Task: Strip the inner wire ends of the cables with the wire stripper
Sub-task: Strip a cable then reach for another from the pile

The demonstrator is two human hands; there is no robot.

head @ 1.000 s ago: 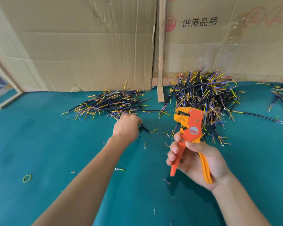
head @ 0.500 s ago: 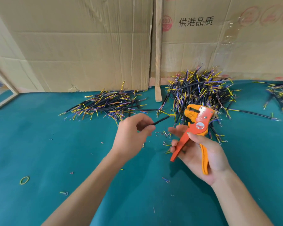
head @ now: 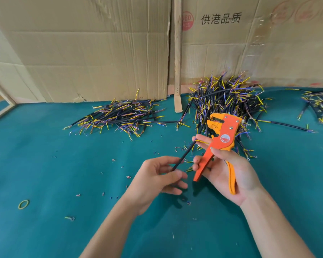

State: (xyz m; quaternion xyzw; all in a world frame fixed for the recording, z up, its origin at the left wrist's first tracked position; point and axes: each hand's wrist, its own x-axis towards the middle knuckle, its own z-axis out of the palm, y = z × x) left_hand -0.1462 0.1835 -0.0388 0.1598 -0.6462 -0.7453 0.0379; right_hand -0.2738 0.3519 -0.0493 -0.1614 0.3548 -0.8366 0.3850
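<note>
Head view shows us pinching one black cable (head: 185,155) in our left hand (head: 157,181), its far end with the yellow inner wire resting against our right fingertips (head: 199,138). Our right hand (head: 229,170) grips the orange wire stripper (head: 219,138) by its handles, head up and tilted away, not yet on the wire. We judge the thin ends could miss the stripper's mouth or go in too deep, nicking strands, since the cable is held far back and can flex. Both forearms reach forward over the teal mat (head: 45,174), palms partly turned inward
</note>
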